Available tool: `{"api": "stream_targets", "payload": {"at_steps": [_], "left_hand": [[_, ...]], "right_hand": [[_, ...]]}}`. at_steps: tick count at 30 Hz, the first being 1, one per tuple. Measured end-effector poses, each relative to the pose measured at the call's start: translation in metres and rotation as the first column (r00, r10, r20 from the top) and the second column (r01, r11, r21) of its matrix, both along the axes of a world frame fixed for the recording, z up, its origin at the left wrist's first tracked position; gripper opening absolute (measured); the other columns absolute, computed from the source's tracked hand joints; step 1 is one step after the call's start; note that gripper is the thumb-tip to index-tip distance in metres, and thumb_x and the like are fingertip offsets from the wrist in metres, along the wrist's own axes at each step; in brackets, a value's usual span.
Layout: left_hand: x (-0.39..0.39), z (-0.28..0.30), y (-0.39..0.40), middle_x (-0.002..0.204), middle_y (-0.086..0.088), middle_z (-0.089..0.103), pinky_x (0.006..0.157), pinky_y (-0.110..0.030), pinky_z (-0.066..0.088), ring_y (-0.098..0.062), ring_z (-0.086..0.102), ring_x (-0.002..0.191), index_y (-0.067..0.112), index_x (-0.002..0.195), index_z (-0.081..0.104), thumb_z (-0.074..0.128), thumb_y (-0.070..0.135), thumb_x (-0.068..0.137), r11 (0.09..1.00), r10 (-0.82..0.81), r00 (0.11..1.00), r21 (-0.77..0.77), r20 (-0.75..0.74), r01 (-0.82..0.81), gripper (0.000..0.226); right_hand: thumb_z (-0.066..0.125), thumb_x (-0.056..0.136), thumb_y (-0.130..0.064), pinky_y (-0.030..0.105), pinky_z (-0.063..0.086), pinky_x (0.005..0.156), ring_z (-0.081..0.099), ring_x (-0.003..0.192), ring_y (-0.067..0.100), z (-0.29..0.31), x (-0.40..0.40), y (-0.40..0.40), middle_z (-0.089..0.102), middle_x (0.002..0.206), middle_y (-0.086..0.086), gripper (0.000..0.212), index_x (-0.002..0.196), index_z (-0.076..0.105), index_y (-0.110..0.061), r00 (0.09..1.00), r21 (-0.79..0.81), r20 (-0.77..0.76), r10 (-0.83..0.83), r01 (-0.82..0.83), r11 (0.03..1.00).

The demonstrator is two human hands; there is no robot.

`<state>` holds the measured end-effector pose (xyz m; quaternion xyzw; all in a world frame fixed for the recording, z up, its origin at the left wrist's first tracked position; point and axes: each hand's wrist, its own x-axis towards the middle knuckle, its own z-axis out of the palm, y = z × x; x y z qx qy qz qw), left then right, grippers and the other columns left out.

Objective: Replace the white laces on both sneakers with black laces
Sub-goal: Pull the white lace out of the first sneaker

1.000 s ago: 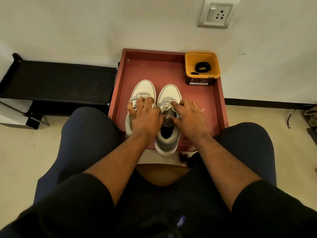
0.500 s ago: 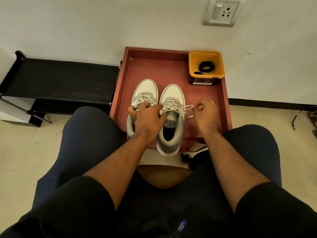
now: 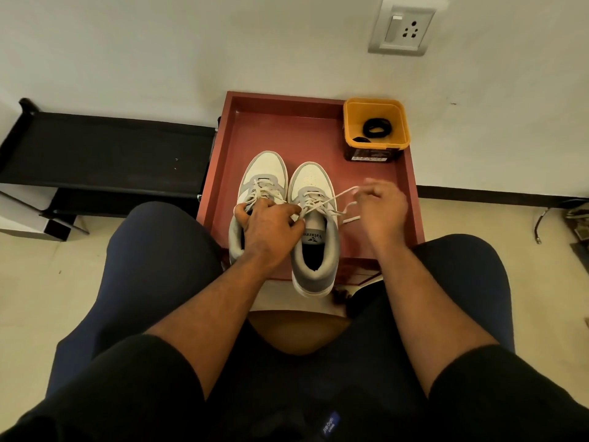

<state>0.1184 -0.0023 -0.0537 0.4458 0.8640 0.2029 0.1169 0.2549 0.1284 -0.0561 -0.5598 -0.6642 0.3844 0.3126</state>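
Observation:
Two white and grey sneakers stand side by side on a red tray (image 3: 318, 135), toes toward the wall. My left hand (image 3: 267, 228) lies over the left sneaker (image 3: 264, 170), thumb and fingers curled round its top, fingertips reaching the right sneaker's (image 3: 312, 183) lacing. My right hand (image 3: 382, 205) hovers to the right of that shoe and pinches its white lace (image 3: 338, 196), drawn out sideways from the eyelets. A loose lace end (image 3: 350, 219) hangs below it. Black laces (image 3: 377, 127) lie coiled in an orange tub (image 3: 376, 103) at the tray's far right corner.
A low black shelf (image 3: 105, 154) runs along the wall on the left. A wall socket (image 3: 403, 28) sits above the tray. My knees flank the tray's near edge. A cable (image 3: 538, 224) lies on the floor at the right.
My right hand left the right sneaker's knot and moved right, pulling the white lace out with it. My left hand stayed on the shoes.

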Motion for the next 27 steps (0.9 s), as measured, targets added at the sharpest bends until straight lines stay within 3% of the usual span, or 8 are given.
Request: {"api": "stream_targets", "payload": {"at_steps": [4, 8, 13, 17, 20, 23, 25, 27], "left_hand": [[0.000, 0.000, 0.000, 0.096, 0.012, 0.067, 0.104, -0.043, 0.015, -0.014, 0.042, 0.119, 0.033, 0.118, 0.066, 0.054, 0.045, 0.092, 1.000, 0.002, 1.000, -0.002, -0.004, -0.002, 0.032], [0.002, 0.003, -0.001, 0.098, 0.011, 0.068, 0.105, -0.044, 0.015, -0.015, 0.043, 0.119, 0.033, 0.121, 0.064, 0.053, 0.046, 0.092, 1.000, 0.006, 1.000, 0.003, -0.003, -0.006, 0.034], [0.008, 0.009, 0.004, 0.129, 0.001, 0.053, 0.106, -0.043, 0.014, -0.023, 0.038, 0.127, 0.034, 0.135, 0.051, 0.050, 0.046, 0.094, 0.991, -0.122, 0.981, -0.075, -0.152, 0.112, 0.043], [0.011, 0.009, 0.021, 0.146, 0.000, 0.034, 0.109, -0.054, 0.011, -0.025, 0.027, 0.136, 0.034, 0.117, 0.064, 0.052, 0.041, 0.094, 0.971, -0.223, 0.933, -0.150, -0.282, 0.187, 0.027], [0.008, 0.004, 0.028, 0.148, 0.003, 0.036, 0.110, -0.053, 0.010, -0.022, 0.025, 0.138, 0.030, 0.103, 0.073, 0.057, 0.038, 0.092, 0.970, -0.233, 0.939, -0.127, -0.253, 0.207, 0.021], [0.004, 0.003, 0.019, 0.143, 0.003, 0.045, 0.108, -0.047, 0.016, -0.020, 0.032, 0.136, 0.027, 0.100, 0.075, 0.062, 0.036, 0.090, 0.993, 0.009, 0.997, 0.119, -0.078, 0.001, 0.019], [0.001, 0.005, 0.011, 0.148, 0.001, 0.039, 0.105, -0.044, 0.019, -0.023, 0.029, 0.138, 0.028, 0.112, 0.070, 0.060, 0.036, 0.091, 0.977, 0.144, 0.989, 0.165, -0.044, -0.135, 0.024], [0.000, 0.010, 0.011, 0.158, -0.003, 0.019, 0.109, -0.049, 0.018, -0.030, 0.013, 0.145, 0.034, 0.134, 0.051, 0.055, 0.039, 0.093, 0.999, 0.046, 0.988, 0.021, -0.145, -0.043, 0.041]], "right_hand": [[0.069, 0.087, -0.018, 0.029, 0.050, 0.071, 0.058, 0.077, 0.011, 0.004, 0.022, 0.023, 0.064, 0.084, -0.002, 0.004, 0.083, 0.070, -0.017, 0.894, -0.198, -0.172, -0.414, 0.380, 0.904], [0.075, 0.082, -0.033, 0.032, 0.044, 0.099, 0.046, 0.125, 0.017, -0.001, 0.008, 0.009, 0.044, 0.141, 0.001, 0.069, 0.143, 0.043, -0.025, 0.987, -0.038, 0.137, -0.082, 0.088, 0.995], [0.070, 0.087, -0.033, 0.025, 0.052, 0.081, 0.058, 0.093, 0.009, -0.004, -0.004, -0.019, 0.055, 0.100, -0.008, 0.031, 0.114, 0.066, -0.018, 0.961, -0.003, 0.143, 0.237, -0.239, 0.971], [0.076, 0.081, -0.026, 0.006, 0.042, 0.064, 0.059, 0.078, 0.003, -0.009, -0.001, -0.015, 0.069, 0.092, -0.003, 0.025, 0.104, 0.073, -0.016, 0.867, -0.122, 0.136, 0.480, -0.466, 0.876], [0.076, 0.080, -0.018, 0.016, 0.051, 0.077, 0.063, 0.084, 0.007, -0.010, -0.001, -0.015, 0.072, 0.095, -0.002, 0.024, 0.104, 0.074, -0.015, 0.872, -0.105, 0.144, 0.468, -0.457, 0.883], [0.076, 0.080, -0.016, 0.026, 0.054, 0.082, 0.064, 0.083, 0.008, -0.008, 0.001, -0.015, 0.071, 0.093, -0.003, 0.024, 0.104, 0.075, -0.014, 0.894, -0.131, 0.110, 0.434, -0.420, 0.898], [0.076, 0.080, -0.016, 0.027, 0.054, 0.083, 0.064, 0.084, 0.008, -0.008, 0.002, -0.014, 0.071, 0.093, -0.004, 0.025, 0.105, 0.074, -0.014, 0.896, -0.140, 0.115, 0.428, -0.412, 0.900], [0.074, 0.081, -0.014, 0.024, 0.053, 0.081, 0.064, 0.083, 0.007, -0.006, 0.001, -0.015, 0.072, 0.095, -0.003, 0.023, 0.105, 0.075, -0.014, 0.887, -0.119, 0.143, 0.440, -0.425, 0.897]]}}
